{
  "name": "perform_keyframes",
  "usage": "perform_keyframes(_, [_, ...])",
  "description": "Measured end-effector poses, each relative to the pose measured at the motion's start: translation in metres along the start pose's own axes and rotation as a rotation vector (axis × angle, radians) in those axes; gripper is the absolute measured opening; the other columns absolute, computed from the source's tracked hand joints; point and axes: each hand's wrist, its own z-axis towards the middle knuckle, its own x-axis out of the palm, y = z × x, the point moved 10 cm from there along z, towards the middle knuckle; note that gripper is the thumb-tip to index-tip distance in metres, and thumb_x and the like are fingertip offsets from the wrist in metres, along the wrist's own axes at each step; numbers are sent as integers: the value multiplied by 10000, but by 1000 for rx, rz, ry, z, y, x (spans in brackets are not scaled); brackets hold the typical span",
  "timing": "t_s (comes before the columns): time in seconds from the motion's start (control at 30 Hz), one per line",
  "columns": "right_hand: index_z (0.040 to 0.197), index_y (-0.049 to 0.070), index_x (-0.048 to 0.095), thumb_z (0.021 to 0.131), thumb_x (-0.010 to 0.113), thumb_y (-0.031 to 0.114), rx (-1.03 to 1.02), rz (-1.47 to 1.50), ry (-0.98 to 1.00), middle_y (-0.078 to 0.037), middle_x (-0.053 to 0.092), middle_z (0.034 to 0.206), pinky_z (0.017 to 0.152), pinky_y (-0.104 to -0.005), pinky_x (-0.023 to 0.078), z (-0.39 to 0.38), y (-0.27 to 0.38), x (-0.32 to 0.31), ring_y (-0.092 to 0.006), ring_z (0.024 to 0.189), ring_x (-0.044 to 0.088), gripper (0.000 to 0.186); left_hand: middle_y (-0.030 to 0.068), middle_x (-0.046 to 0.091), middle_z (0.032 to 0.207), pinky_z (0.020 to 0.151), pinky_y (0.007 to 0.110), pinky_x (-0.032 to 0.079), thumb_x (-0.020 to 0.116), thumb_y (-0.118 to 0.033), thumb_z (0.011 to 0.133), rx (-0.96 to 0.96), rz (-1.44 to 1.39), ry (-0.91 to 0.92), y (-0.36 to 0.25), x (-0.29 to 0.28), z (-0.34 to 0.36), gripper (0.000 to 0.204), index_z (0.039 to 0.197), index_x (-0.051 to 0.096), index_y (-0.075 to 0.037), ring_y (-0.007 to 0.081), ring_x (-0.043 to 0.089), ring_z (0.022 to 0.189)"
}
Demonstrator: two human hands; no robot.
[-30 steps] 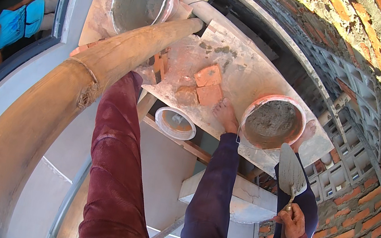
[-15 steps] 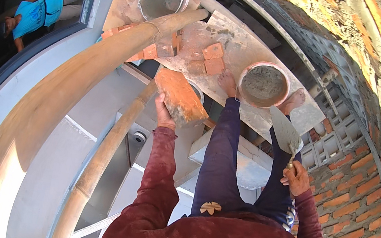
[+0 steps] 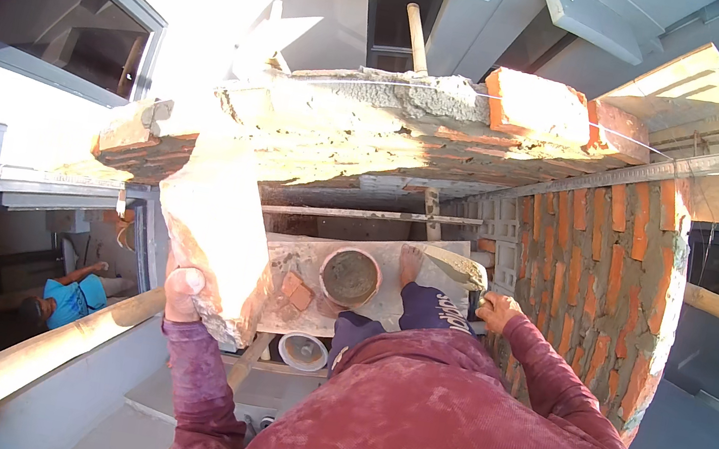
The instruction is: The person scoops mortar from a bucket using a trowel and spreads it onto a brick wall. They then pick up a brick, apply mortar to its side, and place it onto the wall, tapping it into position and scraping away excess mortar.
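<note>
My left hand (image 3: 183, 290) grips a large brick (image 3: 219, 239), holding it up at the left, in bright sun and close in front of the wall. In my right hand (image 3: 498, 312) is a trowel (image 3: 455, 265), its blade pointing left and bearing some grey mortar. Ahead runs a brick wall (image 3: 334, 149) with wet mortar (image 3: 400, 93) spread along its top. Two bricks sit on that top at the right, the nearer-to-middle one (image 3: 541, 107) brightly lit. A thin string crosses along the wall top.
Below, a bucket (image 3: 375, 294) of mortar and brick pieces (image 3: 296, 291) rest on a plank platform (image 3: 288, 255). A white pail (image 3: 282, 351) stands lower. Bamboo poles (image 3: 63, 346) pass at left. Another brick wall (image 3: 598, 274) rises at right. A person in blue (image 3: 76, 301) is beyond an opening.
The view has tilted up from my feet to the wall top. My left hand has raised the brick toward the wall. The trowel remains in my right hand, its blade now pointing left.
</note>
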Motion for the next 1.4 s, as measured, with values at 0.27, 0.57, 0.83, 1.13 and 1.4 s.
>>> perform_keyframes(0.27, [885, 7, 609, 764, 631, 266, 33, 476, -288, -172, 660, 762, 661, -394, 537, 5, -96, -8, -268, 645, 687, 287, 209, 630, 1096, 842, 367, 495, 772, -236, 596, 649, 1820, 613, -79, 311, 194, 676, 1177, 593, 60, 270, 616, 921])
perform_keyframes(0.57, [882, -36, 580, 783, 655, 174, 87, 787, -359, -122, 610, 716, 531, -354, 504, -54, -166, 35, -209, 553, 629, 244, 167, 646, 1124, 904, 369, 450, 806, -356, 679, -565, 1480, 825, 130, 238, 273, 658, 1228, 613, -51, 277, 571, 1063])
perform_keyframes(0.83, [914, -54, 575, 794, 649, 147, 179, 843, -265, -113, 604, 738, 534, -356, 490, -52, -185, 34, -192, 567, 611, 246, 246, 600, 1070, 869, 397, 484, 816, -410, 586, -167, 1938, 1090, 139, 297, 235, 948, 1320, 433, 51, 359, 599, 946])
perform_keyframes(1.13, [878, -13, 592, 800, 658, 181, -69, 832, -499, -86, 572, 650, 494, -337, 457, -63, -164, -14, -178, 496, 561, 220, 275, 568, 1138, 915, 404, 480, 858, -349, 558, 178, 1918, 1135, 131, 322, 227, 1036, 1367, 349, 49, 387, 587, 1013])
perform_keyframes(1.4, [1013, -29, 546, 902, 606, 200, -641, 1537, -520, -95, 558, 699, 449, -221, 399, -141, -22, -181, -122, 473, 491, 262, 225, 478, 1251, 989, 438, 434, 858, -274, 557, 417, 1807, 1174, 129, 321, 218, 1018, 1392, 343, 0, 387, 500, 1168])
